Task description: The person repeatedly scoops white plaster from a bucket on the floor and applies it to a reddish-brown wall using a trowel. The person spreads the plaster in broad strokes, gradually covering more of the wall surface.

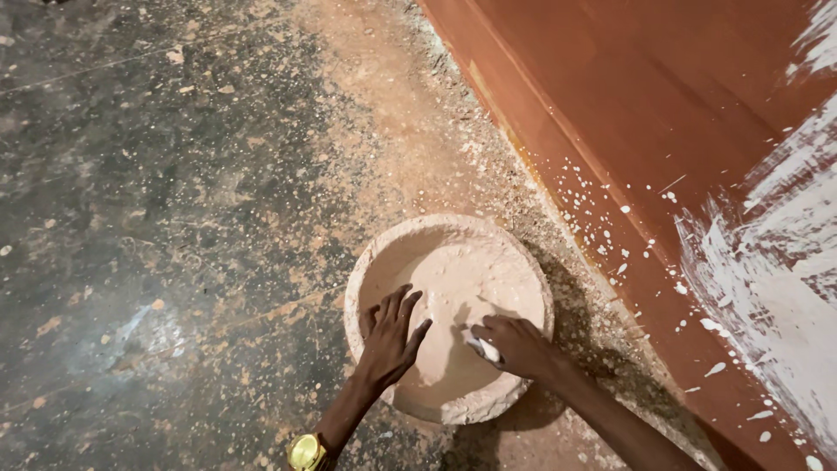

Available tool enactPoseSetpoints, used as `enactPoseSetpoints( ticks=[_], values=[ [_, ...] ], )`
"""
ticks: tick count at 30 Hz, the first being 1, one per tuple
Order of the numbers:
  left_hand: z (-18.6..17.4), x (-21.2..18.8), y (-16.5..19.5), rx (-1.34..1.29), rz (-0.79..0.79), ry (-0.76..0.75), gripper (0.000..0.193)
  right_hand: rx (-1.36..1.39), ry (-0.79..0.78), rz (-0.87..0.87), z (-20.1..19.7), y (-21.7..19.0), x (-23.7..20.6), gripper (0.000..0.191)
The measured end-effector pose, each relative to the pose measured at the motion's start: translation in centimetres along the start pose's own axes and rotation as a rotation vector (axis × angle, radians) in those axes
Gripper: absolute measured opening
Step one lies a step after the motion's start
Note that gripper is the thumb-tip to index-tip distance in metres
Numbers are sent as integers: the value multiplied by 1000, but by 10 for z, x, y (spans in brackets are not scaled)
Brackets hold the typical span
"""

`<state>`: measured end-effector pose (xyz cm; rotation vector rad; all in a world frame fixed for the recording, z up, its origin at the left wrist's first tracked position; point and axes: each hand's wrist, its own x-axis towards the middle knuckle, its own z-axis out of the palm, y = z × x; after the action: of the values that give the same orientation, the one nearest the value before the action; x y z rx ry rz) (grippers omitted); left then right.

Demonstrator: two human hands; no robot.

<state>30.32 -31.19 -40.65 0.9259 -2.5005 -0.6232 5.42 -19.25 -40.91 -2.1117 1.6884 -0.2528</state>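
Observation:
A round basin (364, 272), caked in pale pinkish paste, sits on the floor and holds thick pale paste (466, 279). My left hand (390, 336) rests flat inside the basin's near left side, fingers spread, holding nothing. A gold wristwatch (306, 452) is on that wrist. My right hand (519, 346) is closed on a small paste-smeared tool (482, 348), whose white end pokes out to the left over the paste. The tool's working end is hidden.
A reddish-brown wall (663, 105) runs along the right, with white paste smeared across it (776, 279) and white splatter below. The dark concrete floor (157, 201) is dusty, with rubble and grit along the wall's base (514, 192).

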Motion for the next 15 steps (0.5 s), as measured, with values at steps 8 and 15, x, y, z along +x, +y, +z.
enactPoseSetpoints(
  ticks=[8, 15],
  values=[
    [10, -3, 1, -16, 6, -10, 49, 114, 35, 64, 15, 7, -7, 28],
    [17, -4, 0, -27, 13, -66, 47, 88, 120, -56, 32, 19, -18, 32]
  ],
)
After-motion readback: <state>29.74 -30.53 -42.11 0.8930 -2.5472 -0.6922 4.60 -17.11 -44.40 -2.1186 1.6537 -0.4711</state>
